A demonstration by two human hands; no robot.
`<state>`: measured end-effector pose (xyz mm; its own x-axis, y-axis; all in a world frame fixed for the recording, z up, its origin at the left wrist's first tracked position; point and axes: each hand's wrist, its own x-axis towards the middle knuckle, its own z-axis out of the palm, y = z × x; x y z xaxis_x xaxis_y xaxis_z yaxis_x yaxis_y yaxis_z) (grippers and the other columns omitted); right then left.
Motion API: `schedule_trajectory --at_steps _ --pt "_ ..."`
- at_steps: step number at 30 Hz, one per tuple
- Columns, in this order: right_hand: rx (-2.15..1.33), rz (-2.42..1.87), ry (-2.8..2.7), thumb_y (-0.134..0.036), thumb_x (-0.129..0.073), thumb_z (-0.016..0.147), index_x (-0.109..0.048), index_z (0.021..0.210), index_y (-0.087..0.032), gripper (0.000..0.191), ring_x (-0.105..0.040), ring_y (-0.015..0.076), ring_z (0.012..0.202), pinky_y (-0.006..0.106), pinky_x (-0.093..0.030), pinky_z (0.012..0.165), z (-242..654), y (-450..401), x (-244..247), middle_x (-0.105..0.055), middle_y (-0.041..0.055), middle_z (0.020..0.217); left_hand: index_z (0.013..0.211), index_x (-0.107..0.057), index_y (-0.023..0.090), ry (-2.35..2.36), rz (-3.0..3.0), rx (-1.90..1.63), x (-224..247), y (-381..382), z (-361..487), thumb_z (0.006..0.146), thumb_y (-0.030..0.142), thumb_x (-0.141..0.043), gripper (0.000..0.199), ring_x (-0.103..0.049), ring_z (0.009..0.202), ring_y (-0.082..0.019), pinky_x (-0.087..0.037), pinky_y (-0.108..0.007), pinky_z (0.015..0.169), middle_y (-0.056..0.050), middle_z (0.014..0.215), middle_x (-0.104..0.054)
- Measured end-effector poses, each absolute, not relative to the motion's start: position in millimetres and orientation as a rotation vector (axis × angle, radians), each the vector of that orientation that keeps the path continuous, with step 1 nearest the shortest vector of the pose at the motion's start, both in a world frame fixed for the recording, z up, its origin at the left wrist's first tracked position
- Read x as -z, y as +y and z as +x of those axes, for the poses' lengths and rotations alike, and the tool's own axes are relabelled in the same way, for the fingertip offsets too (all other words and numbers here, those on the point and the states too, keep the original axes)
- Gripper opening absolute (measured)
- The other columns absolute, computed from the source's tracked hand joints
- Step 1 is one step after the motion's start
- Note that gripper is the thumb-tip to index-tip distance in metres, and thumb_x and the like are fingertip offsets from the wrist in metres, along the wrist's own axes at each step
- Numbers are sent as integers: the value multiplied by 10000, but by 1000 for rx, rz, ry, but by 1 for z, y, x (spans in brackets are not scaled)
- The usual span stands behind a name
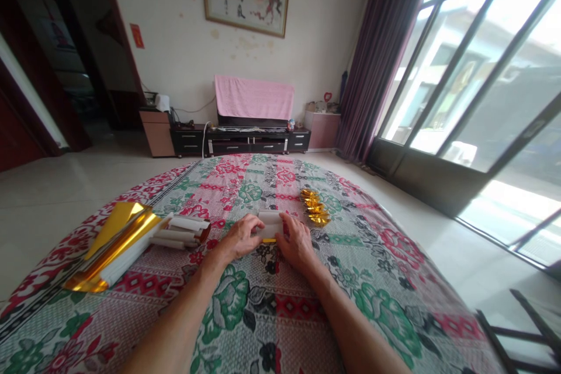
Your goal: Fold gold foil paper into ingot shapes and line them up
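Observation:
A small sheet of gold foil paper lies pale side up on the patterned tablecloth, with a narrow gold strip showing along its near edge. My left hand has its fingers curled onto the left edge of the sheet, thumb pointing inward. On the opposite edge, my right hand holds the paper with bent fingers and the thumb low near the gold strip. Just beyond my right hand stands a row of folded gold foil pieces. The fingertips partly cover the sheet's sides.
To the left lie larger gold foil sheets, partly rolled, beside several pale curled paper pieces. A low black cabinet with a pink cloth above it stands against the wall. At lower right is a dark-framed stool.

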<state>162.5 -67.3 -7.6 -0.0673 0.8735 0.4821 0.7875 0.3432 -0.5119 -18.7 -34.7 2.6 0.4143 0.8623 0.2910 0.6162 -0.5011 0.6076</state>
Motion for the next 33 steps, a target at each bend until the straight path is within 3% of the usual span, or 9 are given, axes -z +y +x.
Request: schedule_trajectory --at_steps 7,12,14,16,19,26,33 --pt "-479 -1248 -1512 -182 -490 727 -268 1329 -172 642 -578 174 945 322 -428 851 159 -54 11 -617 73 1084 1055 -545 161 1277 2212 -854 3 -32 -18 645 171 -576 412 -569 789 -159 -485 -266 698 -67 987 -568" --pt "-499 -1272 -1454 -222 -540 697 -350 1300 -152 636 -579 153 755 275 -451 712 161 -51 14 -642 37 896 1067 -531 171 1247 2213 -908 4 -33 -18 629 151 -572 440 -552 761 -145 -482 -266 701 -52 959 -561" --pt "-438 -1289 -1526 -215 -528 697 -510 1157 -174 462 -554 139 699 248 -433 666 162 -53 12 -627 16 832 1099 -512 171 1255 2191 -939 3 -35 -18 623 160 -579 481 -545 725 -134 -483 -266 686 -49 957 -556" --pt "-338 -1292 -1622 -191 -489 709 -622 885 -181 221 -528 131 676 232 -410 645 162 -55 9 -599 11 768 1166 -470 172 1265 2165 -970 3 -36 -18 616 170 -590 563 -541 699 -123 -483 -267 677 -49 972 -546" --pt "-218 -1306 -1705 -153 -450 708 -592 641 -178 159 -508 134 667 228 -386 632 161 -57 5 -564 19 709 1271 -385 183 1268 2147 -1019 5 -35 -18 608 164 -595 696 -540 701 -112 -483 -266 690 -56 1023 -523" --pt "-284 -1244 -1722 -105 -435 686 -640 772 -182 235 -553 143 745 227 -404 687 159 -59 3 -613 31 804 1336 -346 182 1230 2160 -1002 5 -36 -20 634 173 -587 743 -564 736 -131 -476 -260 724 -75 1056 -572" --pt "-419 -1213 -1535 -186 -445 704 -640 835 -162 236 -513 131 630 217 -390 582 161 -56 9 -607 13 720 1314 -409 196 1254 2070 -980 -4 -42 -18 649 207 -587 689 -562 711 -140 -445 -261 709 -45 943 -629"
